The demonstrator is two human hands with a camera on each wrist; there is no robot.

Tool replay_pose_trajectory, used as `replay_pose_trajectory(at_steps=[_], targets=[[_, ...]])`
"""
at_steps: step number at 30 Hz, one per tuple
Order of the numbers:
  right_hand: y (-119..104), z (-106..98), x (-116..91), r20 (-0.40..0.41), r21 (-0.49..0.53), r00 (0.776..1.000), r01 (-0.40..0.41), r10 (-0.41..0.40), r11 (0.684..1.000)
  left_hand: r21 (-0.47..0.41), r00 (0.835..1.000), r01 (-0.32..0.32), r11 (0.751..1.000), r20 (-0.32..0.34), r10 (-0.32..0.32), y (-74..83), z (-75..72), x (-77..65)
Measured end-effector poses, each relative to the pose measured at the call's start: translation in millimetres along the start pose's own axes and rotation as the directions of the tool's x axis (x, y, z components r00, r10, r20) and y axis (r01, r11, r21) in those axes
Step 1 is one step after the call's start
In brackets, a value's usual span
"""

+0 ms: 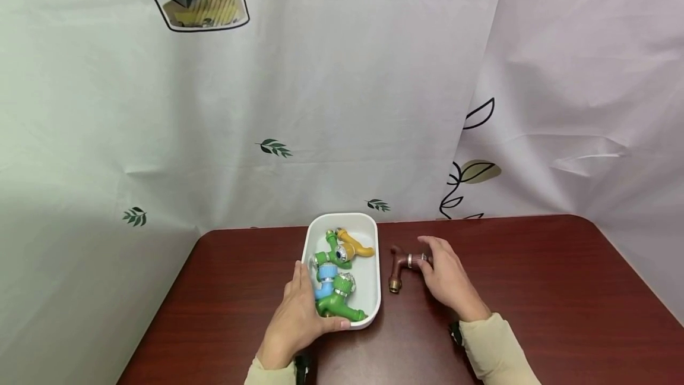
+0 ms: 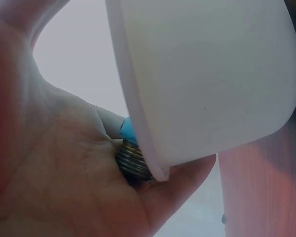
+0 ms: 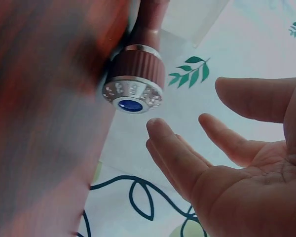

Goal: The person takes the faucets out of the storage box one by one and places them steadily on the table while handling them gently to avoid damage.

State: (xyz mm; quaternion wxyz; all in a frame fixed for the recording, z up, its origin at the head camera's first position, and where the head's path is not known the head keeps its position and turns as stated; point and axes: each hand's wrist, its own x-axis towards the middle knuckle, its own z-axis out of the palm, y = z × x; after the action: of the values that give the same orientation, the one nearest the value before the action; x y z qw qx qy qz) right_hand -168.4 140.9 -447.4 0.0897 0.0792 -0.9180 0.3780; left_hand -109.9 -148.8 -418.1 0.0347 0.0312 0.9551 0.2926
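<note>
Pale sleeves (image 1: pixel 494 346) edge the bottom. Lower right of centre lies the brown tap (image 1: pixel 398 265), its ribbed knob (image 3: pixel 138 67) likely the surest grip for the spread right hand (image 1: pixel 449 281); left hand (image 1: pixel 296 318), thumb apart, rests against the white tray (image 1: pixel 367 281).

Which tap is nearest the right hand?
The brown tap, on the table beside the white tray; the two green taps, the blue tap and the yellow tap sit in the tray, farther from the right hand.
</note>
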Motion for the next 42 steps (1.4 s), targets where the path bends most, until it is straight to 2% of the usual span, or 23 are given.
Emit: replay_pose_trajectory(at_steps=[11, 18, 23, 42], targets=[[-16.9, 0.1, -3.7, -0.056, 0.028, 0.996, 0.065, -0.063, 0.997, -0.015, 0.999, 0.022, 1.0, 0.023, -0.022, 0.3, 0.1, 0.6], [-28.6, 7.0, -7.5, -0.064, 0.114, 0.992, 0.118, -0.111, 0.986, -0.011, 1.0, 0.024, 1.0, 0.021, -0.023, 0.3, -0.2, 0.9], [-35.2, 12.2, -10.3, -0.074, 0.105, 0.987, 0.15, -0.142, 0.983, -0.003, 0.999, 0.027, 1.0, 0.019, -0.027, 0.2, 0.2, 1.6], [-58.1, 31.6, -19.0, 0.011, 0.131, 0.983, 0.183, -0.186, 0.974, 0.022, 1.0, 0.017, 1.0, 0.011, -0.017, -0.7, 1.3, 2.4]])
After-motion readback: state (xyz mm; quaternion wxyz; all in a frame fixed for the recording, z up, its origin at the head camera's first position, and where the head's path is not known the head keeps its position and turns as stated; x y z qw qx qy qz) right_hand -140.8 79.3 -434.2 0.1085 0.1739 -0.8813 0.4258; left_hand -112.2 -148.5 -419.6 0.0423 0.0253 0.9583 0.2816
